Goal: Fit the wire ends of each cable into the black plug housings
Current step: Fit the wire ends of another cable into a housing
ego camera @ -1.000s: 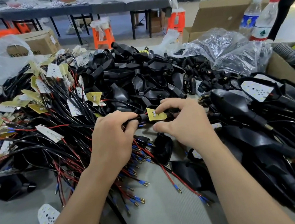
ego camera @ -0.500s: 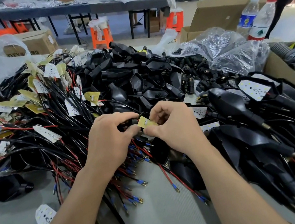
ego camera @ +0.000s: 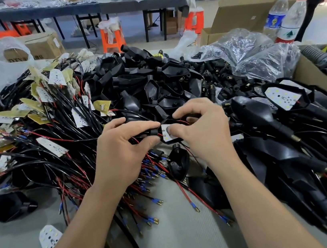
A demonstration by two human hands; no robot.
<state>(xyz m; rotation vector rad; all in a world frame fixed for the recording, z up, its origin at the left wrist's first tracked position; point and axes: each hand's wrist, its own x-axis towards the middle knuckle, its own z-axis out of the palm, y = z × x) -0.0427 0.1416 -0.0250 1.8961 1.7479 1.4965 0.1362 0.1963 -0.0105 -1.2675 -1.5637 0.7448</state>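
Board [ego camera: 167, 133] now white-up in black housing [ego camera: 153, 132], L hand [ego camera: 120, 155], R hand [ego camera: 204, 135]

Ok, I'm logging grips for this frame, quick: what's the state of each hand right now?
Left hand: closed, gripping the black housing by its stem.
Right hand: closed, pinching the white LED board at that housing's mouth.

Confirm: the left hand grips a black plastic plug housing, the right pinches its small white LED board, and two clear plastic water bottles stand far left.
No: the head view shows the clear plastic water bottles far right. The rest holds: left hand on black plastic plug housing, right hand on small white LED board.
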